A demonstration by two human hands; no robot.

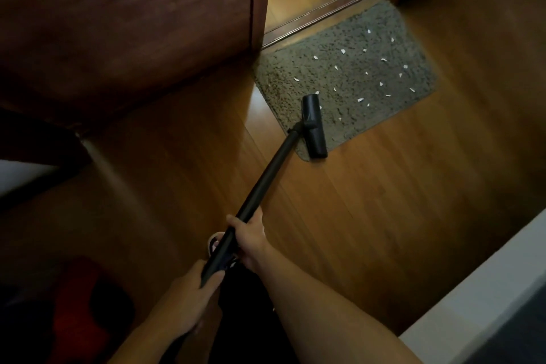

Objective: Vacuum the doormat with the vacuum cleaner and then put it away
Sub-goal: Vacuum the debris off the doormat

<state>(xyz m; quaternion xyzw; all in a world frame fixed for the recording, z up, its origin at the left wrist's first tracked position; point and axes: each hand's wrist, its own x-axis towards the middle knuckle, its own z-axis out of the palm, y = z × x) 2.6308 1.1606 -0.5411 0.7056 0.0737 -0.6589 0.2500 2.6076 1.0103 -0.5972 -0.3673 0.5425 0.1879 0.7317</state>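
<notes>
At lower centre, the left hand [189,301] and right hand [251,238] each clench their grip round the vacuum wand [266,177] to steer it, its floor head [314,127] mid-frame on the doormat [354,80]'s near corner, facing uncleared white scraps [360,100].

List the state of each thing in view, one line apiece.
doormat, lying flat, strewn with white scraps
vacuum head, resting on the doormat's near edge
vacuum wand, tilted, held by both hands
left hand, gripping the wand's near end
right hand, gripping the wand higher up
door, open
</notes>
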